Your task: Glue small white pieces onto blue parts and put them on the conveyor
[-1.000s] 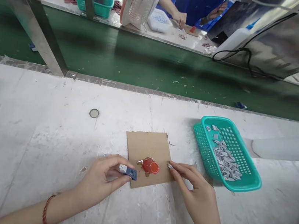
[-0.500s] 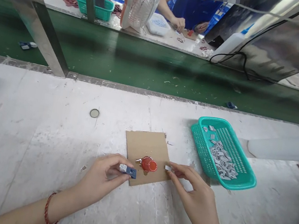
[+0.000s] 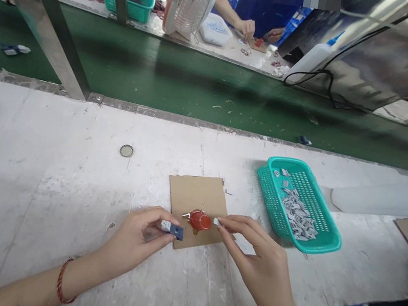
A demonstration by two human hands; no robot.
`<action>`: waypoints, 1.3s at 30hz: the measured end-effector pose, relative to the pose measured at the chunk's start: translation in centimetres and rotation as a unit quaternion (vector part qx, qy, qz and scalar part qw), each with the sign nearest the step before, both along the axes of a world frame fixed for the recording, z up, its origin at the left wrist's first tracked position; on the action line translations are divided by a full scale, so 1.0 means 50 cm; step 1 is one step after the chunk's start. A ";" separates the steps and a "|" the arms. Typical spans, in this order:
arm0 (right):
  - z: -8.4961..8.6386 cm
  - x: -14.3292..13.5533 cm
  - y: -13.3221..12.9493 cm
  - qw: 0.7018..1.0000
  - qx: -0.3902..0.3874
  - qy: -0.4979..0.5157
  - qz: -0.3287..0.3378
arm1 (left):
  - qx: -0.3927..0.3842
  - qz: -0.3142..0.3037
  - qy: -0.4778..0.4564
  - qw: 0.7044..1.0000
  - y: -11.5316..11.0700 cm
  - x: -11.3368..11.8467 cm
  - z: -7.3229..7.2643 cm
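Observation:
Between thumb and fingers, my left hand (image 3: pixel 141 235) holds a small dark blue and grey block (image 3: pixel 173 229) at the left edge of a cardboard square (image 3: pixel 199 189). My right hand (image 3: pixel 255 256) pinches a small light grey piece (image 3: pixel 216 221) just right of a red cap-like cup (image 3: pixel 201 220). The cup sits on the cardboard with shiny wet liquid around it. To the right, a green plastic basket (image 3: pixel 328 242) contains many small grey pieces (image 3: pixel 298 214) like the one in my right hand.
A round metal bottle cap (image 3: pixel 126 150) lies on the white table (image 3: pixel 73 165). Beyond runs a green conveyor belt (image 3: pixel 132 67) carrying blue pieces, with a metal post (image 3: pixel 51 25) at its edge. A translucent bottle (image 3: pixel 383 198) lies at right. Across the belt are a fan (image 3: pixel 192 4) and a co-worker's hand (image 3: pixel 246 29).
My right hand has moved left, bringing the grey piece close to the red cup. The left hand keeps its hold. On the belt, the blue pieces have shifted left.

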State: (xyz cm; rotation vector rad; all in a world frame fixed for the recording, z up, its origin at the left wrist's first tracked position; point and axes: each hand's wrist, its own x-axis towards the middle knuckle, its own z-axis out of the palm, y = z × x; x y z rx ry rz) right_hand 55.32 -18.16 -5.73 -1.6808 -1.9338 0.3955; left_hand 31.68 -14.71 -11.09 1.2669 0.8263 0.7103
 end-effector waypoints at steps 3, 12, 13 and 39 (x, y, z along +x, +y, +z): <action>0.002 -0.013 0.005 1.000 0.006 -0.008 0.027 | 0.002 -0.001 0.000 1.000 -0.001 -0.001 -0.001; 0.001 -0.024 0.011 0.997 0.015 -0.042 0.068 | 0.001 -0.003 -0.008 1.000 0.001 -0.002 -0.001; 0.001 -0.025 0.011 0.997 0.013 -0.043 0.068 | 0.002 -0.002 -0.008 1.000 0.001 -0.002 -0.001; 0.002 -0.030 0.009 0.999 0.000 -0.013 0.047 | 0.001 -0.007 0.005 1.000 0.001 -0.003 0.000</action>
